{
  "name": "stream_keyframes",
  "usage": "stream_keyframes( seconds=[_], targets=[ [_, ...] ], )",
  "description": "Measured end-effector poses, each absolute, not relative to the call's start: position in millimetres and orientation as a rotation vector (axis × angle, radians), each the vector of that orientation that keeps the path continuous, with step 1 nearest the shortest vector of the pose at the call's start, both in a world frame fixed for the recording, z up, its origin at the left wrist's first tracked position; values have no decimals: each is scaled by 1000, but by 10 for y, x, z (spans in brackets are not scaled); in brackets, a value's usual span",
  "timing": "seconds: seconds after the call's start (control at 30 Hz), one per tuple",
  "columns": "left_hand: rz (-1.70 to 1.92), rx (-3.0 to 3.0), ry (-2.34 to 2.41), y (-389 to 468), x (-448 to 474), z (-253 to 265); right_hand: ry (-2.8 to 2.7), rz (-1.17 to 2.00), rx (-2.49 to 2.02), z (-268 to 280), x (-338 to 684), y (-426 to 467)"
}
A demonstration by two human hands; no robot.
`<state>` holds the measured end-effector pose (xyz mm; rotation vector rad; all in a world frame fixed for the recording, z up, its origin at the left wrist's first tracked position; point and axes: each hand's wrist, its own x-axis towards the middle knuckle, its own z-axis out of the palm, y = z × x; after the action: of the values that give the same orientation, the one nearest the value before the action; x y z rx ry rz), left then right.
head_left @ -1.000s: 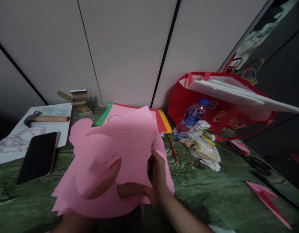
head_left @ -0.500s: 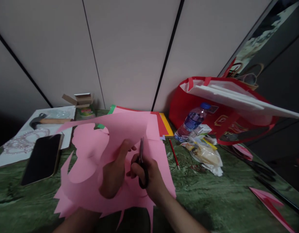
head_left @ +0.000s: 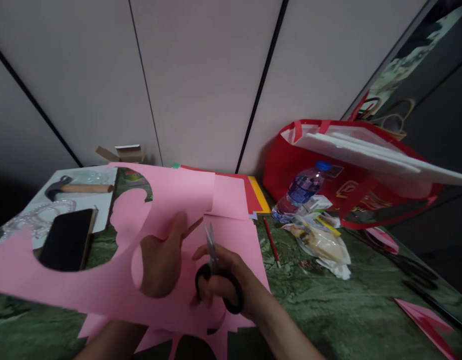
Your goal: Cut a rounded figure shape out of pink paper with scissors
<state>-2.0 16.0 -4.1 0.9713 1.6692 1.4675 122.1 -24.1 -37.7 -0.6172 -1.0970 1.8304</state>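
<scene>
My left hand [head_left: 161, 262] grips a large pink paper sheet [head_left: 84, 287] with curved cut-outs. The forearm passes under the sheet, and the hand shows through an opening with its thumb on the paper; some fingers are hidden. To its right, my right hand [head_left: 234, 272] holds scissors [head_left: 211, 242] by their black handles. The blades point up and away, slightly apart, close to the paper. A rounded pink cut-out [head_left: 127, 212] lies behind the sheet on the left, partly covered. More pink paper [head_left: 240, 250] lies beneath both hands.
On the left are a phone [head_left: 67, 240], a hammer [head_left: 84, 188] and clear beads [head_left: 39, 217]. A red pencil [head_left: 271, 241], a bottle [head_left: 300, 190], a plastic food packet [head_left: 323, 242] and a red bag [head_left: 281, 165] stand or lie right. Pink scraps [head_left: 422, 317] lie near the right edge.
The pink sheet has swung left and now partly covers the phone. My left hand has shifted slightly left with it. The scissors have tilted left, their blades now visibly parted.
</scene>
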Motion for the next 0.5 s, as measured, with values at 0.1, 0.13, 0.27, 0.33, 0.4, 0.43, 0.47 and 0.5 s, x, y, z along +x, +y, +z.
stream_keyframes(
  seconds=[0.1,0.13,0.27,0.33,0.4,0.43,0.47,0.5],
  targets=[
    [1429,991,1643,163,-26,-26,-1102,1674,-845,-436,1202,-202],
    [1404,997,1643,157,-19,-17,-1098,1665,-867,-447,1194,-194],
    [1319,1003,1751,102,38,-2,-1082,1641,-871,-438,1192,-174],
    [1261,989,1835,72,66,-19,-1054,1612,-863,-425,1206,-162],
    [1207,977,1885,52,89,-44,-1029,1578,-861,-420,1224,-145],
    [1207,989,1882,45,101,-56,-1024,1558,-860,-420,1234,-135],
    [1226,1013,1858,40,113,-66,-1020,1538,-864,-421,1243,-126],
    [1255,1043,1815,36,125,-74,-1013,1518,-871,-423,1253,-118]
  ],
)
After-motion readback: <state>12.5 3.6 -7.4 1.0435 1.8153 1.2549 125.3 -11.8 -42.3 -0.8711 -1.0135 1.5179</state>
